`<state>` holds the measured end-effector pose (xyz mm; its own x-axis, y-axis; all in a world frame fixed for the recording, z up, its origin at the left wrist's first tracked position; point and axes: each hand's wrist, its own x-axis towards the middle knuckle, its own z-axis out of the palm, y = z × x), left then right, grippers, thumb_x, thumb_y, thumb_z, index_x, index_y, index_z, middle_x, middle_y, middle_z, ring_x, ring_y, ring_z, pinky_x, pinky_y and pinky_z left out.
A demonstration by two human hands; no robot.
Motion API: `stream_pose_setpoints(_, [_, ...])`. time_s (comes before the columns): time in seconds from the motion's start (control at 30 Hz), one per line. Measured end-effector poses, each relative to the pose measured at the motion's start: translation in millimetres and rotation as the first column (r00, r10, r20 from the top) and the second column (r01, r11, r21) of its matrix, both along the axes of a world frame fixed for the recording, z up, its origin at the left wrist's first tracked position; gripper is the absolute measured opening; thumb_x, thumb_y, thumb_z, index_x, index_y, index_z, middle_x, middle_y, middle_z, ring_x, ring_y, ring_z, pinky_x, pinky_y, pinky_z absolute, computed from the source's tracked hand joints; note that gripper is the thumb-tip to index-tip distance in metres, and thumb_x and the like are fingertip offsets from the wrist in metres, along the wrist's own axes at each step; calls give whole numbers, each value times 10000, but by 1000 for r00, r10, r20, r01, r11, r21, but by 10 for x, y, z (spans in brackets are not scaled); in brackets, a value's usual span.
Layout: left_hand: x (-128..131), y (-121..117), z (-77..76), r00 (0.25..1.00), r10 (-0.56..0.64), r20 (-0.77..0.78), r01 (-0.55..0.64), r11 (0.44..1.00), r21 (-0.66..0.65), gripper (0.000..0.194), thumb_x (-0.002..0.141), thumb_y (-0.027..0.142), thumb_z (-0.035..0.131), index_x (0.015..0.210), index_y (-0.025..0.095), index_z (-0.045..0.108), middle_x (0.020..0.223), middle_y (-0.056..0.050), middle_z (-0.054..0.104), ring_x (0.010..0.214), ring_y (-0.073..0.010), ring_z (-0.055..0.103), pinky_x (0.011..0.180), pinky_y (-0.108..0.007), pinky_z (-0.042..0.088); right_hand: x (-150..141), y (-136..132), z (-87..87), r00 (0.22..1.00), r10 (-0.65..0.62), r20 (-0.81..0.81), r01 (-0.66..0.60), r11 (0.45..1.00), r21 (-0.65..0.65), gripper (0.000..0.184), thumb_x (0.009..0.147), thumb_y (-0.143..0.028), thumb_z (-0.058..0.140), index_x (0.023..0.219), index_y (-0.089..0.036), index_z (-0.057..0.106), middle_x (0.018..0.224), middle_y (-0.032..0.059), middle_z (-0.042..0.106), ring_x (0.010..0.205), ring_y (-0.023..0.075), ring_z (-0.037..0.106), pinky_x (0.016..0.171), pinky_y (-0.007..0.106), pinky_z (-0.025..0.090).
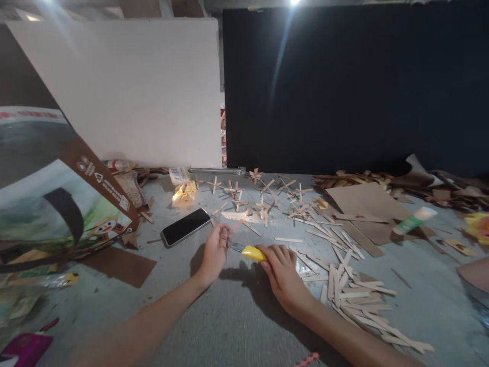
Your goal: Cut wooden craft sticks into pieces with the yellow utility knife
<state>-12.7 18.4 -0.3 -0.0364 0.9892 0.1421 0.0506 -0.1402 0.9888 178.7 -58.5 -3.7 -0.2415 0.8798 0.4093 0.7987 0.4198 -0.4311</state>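
Note:
My right hand (284, 272) is wrapped round a yellow utility knife (253, 253), its metal blade end pointing left. Just left of that blade, my left hand (216, 250) is closed in a pinch on a thin wooden craft stick (236, 226), which slants up and to the right from the fingertips. The blade end comes close to the left fingertips; whether it touches the stick I cannot tell. Beyond both hands, several craft sticks joined into star shapes (263, 208) stand on the grey table (214, 326). A loose pile of craft sticks (355, 295) lies right of my right hand.
A black smartphone (186, 227) lies left of my left hand. Brown cardboard pieces (359, 204) and a green-and-white glue stick (414, 220) are at the right. A large printed bag (87, 204) stands at the left, with a magenta object (26, 349) nearer. White and black boards (324, 92) close off the back.

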Motion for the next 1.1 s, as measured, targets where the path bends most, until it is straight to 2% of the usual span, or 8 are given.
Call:
stream_pose_setpoints(0.17, [57,-42,64,982,-121,143,132,988,-75,568,756,736,632,864,178,615,623,32,477,550,-104,410,538,-231,351,6,65,-98,992,-96,-78,98,995,21,327,1033,-208,320,1222,-248,583,1081,78,651,1008,233,570,924,408,372])
stream_pose_setpoints(0.27, [111,-101,60,953,-156,258,197,970,-143,497,732,650,707,848,178,606,638,40,461,569,-96,418,556,-220,355,3,77,-121,987,-128,-94,130,991,15,338,1028,-186,301,1206,-248,582,1078,78,649,1010,224,576,937,406,357])
stream_pose_setpoints(0.37, [147,-144,42,931,-191,311,250,955,-162,432,728,561,742,864,174,608,618,57,432,549,-82,391,536,-206,315,4,78,-132,984,-146,-106,148,989,7,340,1025,-176,291,1189,-244,580,1088,86,650,1018,226,573,940,408,346])
stream_pose_setpoints(0.53, [146,-128,54,912,-176,371,251,954,-162,447,711,566,762,818,171,583,620,62,427,536,-72,368,524,-205,290,22,90,-140,982,-160,-102,163,986,21,319,1012,-166,308,1163,-240,578,1083,79,652,1008,222,583,921,394,342])
stream_pose_setpoints(0.73, [135,-106,70,920,-245,306,289,951,-107,439,744,574,736,846,170,598,570,42,503,552,-109,464,569,-243,366,31,110,-168,970,-211,-123,215,977,14,319,1017,-193,301,1168,-233,579,1091,96,647,1023,243,561,913,407,330])
stream_pose_setpoints(1.1, [135,-104,69,922,-216,322,264,958,-115,443,715,560,769,832,169,596,566,38,539,543,-109,484,567,-244,371,38,112,-180,959,-246,-137,250,968,12,322,1019,-204,286,1167,-238,570,1105,94,640,1033,253,554,907,423,309])
